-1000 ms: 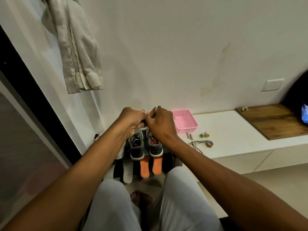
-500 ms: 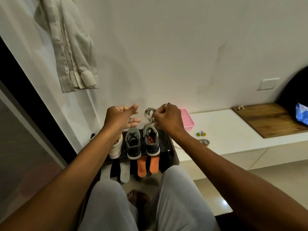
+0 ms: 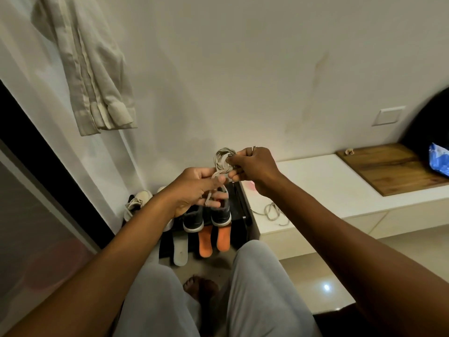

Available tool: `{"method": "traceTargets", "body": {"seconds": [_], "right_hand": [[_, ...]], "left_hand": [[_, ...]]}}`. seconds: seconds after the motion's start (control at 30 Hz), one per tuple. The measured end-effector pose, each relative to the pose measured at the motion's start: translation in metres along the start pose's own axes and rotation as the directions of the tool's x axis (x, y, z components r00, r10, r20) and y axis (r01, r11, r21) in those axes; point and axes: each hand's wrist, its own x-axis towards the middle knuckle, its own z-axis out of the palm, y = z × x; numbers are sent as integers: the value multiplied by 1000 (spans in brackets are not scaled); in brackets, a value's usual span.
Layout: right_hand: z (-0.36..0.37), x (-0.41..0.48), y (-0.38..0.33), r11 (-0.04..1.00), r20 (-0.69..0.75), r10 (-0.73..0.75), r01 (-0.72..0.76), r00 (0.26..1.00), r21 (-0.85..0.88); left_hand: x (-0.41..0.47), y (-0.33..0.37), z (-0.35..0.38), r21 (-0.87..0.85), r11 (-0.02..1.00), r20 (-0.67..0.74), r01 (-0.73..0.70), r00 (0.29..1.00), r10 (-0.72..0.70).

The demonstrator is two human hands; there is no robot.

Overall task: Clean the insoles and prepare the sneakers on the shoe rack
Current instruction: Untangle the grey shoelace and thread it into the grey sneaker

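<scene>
Head view: left hand (image 3: 194,188), open a moment ago, now pinches the tail of the coiled shoelace (image 3: 222,158) that the right hand (image 3: 252,169) pinches, likely unwinding it to relace the dark sneakers (image 3: 220,216).

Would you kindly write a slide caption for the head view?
Left hand and right hand hold a bundled pale shoelace above dark sneakers and orange insoles.

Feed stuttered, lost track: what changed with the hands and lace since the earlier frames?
The left hand, open and apart half a second ago, has moved right and now pinches the loose tail of the lace. The right hand keeps its grip on the lace's coil. Grey sneakers, orange insoles and the spare lace on the ledge stayed put.
</scene>
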Motion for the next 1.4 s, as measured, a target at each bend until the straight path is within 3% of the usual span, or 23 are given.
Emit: {"method": "traceTargets", "body": {"seconds": [0.17, 0.4, 0.53, 0.8, 1.1, 1.4], "right_hand": [[-13, 7, 5, 1000, -35, 7, -6, 999, 10], [-18, 12, 16, 999, -26, 36, -36, 999, 1], [-13, 12, 19, 999, 21, 40, -40, 999, 7], [-19, 16, 19, 999, 57, 29, -31, 998, 34], [-34, 45, 43, 998, 99, 62, -64, 993, 20], [-73, 116, 86, 990, 91, 135, -131, 987, -52]], "left_hand": [[5, -7, -7, 30, 998, 15, 53, 998, -53], [26, 2, -13, -149, 986, -301, -75, 953, 26], [40, 10, -2, -170, 968, -367, -183, 924, 110], [61, 6, 17, -218, 964, -355, -152, 933, 67], [96, -14, 26, -32, 993, -233, -109, 967, 99], [177, -30, 27, -130, 977, -45, 168, 984, -175]]}}
